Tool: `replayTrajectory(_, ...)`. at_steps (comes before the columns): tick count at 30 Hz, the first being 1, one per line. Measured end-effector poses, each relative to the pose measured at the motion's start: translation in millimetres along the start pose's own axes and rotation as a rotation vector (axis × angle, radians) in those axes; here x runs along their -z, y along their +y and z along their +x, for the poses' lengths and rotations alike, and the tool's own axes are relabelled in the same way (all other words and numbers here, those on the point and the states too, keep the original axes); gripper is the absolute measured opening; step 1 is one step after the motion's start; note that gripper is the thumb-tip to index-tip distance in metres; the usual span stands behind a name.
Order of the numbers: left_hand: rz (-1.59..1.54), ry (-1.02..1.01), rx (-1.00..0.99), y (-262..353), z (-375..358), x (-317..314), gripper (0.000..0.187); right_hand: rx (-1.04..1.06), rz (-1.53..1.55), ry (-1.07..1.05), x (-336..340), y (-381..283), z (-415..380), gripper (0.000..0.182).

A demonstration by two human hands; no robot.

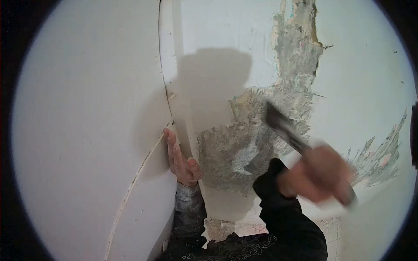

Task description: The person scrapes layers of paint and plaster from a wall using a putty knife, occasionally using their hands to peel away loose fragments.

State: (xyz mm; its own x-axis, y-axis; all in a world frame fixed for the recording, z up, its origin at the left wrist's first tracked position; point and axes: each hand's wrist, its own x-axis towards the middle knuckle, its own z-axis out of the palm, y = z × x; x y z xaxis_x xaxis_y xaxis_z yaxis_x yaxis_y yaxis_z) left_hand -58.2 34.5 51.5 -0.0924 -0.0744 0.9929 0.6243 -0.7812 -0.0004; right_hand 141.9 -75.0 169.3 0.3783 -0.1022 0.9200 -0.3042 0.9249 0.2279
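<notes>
My right hand [324, 176], smeared by motion, is closed around the handle of a scraper [285, 126]. Its dark, flared blade points up and left across a stripped grey patch [222, 150] of the white wall [348, 82]. Rough plaster and ragged paint edges show in that patch. My left hand [182, 163] is raised at the edge of the white panel [87, 117] on the left, fingers stretched upward, with nothing in it. Its fingertips are right at the top of a pale, chipped strip [138, 174]. Pale dust coats the left cuff.
A bare strip [298, 48] runs up the wall above the patch, and another scraped area [383, 156] lies to the right. A dark crack [163, 74] follows the panel's edge. Pale floor tiles [332, 239] show at the bottom, beside my dark clothing.
</notes>
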Motion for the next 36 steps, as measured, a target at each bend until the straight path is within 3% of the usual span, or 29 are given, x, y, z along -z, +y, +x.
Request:
replayTrajectory(2, -0.004, -0.01, 0.007, 1.9, -0.4, 1.1, 0.051, -0.167, -0.173, 0.001, -1.9, 46.0, -27.1, 0.018)
replayTrajectory(4, -0.013, 0.007, -0.003, 0.0, -0.2, -2.0, 0.05, -0.184, -0.194, 0.002, -1.7, 52.1, -32.9, 0.014)
replayTrajectory(8, -0.008, 0.023, -0.014, 0.1, -1.5, -1.6, 0.05, 0.088, 0.05, 0.019, 4.5, 5.7, -10.5, 0.016)
replayTrajectory(10, 0.02, 0.021, -0.037, -1.0, 2.4, -1.8, 0.05, -0.044, 0.002, 0.016, 0.7, 31.0, -22.7, 0.018)
replayTrajectory(11, 0.034, 0.012, -0.042, 0.4, 1.4, -0.4, 0.05, -0.248, -0.116, 0.014, -4.0, 57.5, -40.2, 0.017)
replayTrajectory(12, 0.037, 0.007, -0.024, 1.7, -1.2, 1.5, 0.051, -0.312, -0.124, -0.009, -8.9, 50.0, -41.5, 0.018)
replayTrajectory(15, 0.059, 0.005, -0.008, 1.6, -5.2, 3.3, 0.052, -0.217, -0.367, -0.047, 0.7, 29.6, -33.3, 0.023)
replayTrajectory(18, 0.083, 0.029, -0.034, -3.0, -2.0, -1.3, 0.052, -0.024, 0.103, 0.002, 9.4, 7.5, -14.5, 0.031)
replayTrajectory(20, 0.089, 0.015, -0.023, 0.7, -1.3, 0.2, 0.051, -0.031, 0.044, 0.077, 4.3, 49.9, -36.8, 0.024)
replayTrajectory(21, 0.073, 0.017, -0.011, 2.4, -2.7, 0.7, 0.051, -0.222, -0.163, 0.083, -11.2, 72.6, -47.8, 0.022)
replayTrajectory(22, 0.054, 0.013, -0.002, 3.6, -3.6, 1.6, 0.051, -0.298, -0.198, 0.047, -14.1, 64.4, -42.5, 0.021)
replayTrajectory(25, 0.046, 0.012, -0.004, 3.0, -4.3, 2.8, 0.05, -0.169, -0.563, -0.224, 1.1, 11.3, -24.7, 0.019)
replayTrajectory(27, 0.042, 0.032, -0.009, 1.7, -2.3, -2.3, 0.05, -0.026, -0.439, -0.167, 13.6, 3.5, -28.3, 0.021)
replayTrajectory(28, 0.036, 0.035, -0.012, 1.4, -1.9, -2.9, 0.05, 0.057, -0.193, -0.007, 24.4, 9.7, -42.4, 0.025)
replayTrajectory(30, 0.032, 0.032, -0.009, 1.6, -0.9, -2.5, 0.049, 0.004, -0.036, 0.133, 16.2, 28.5, -51.8, 0.03)
replayTrajectory(33, 0.04, 0.015, 0.001, 1.1, -1.5, -1.8, 0.048, -0.264, -0.489, -0.091, -15.7, 56.4, -59.2, 0.021)
replayTrajectory(34, 0.043, 0.011, -0.002, 1.0, -2.2, -0.8, 0.048, -0.263, -0.759, -0.277, -4.9, 31.7, -53.5, 0.017)
replayTrajectory(36, 0.042, 0.023, -0.013, -0.4, -1.5, -3.5, 0.048, -0.215, -0.902, -0.378, 5.1, 5.3, -43.5, 0.017)
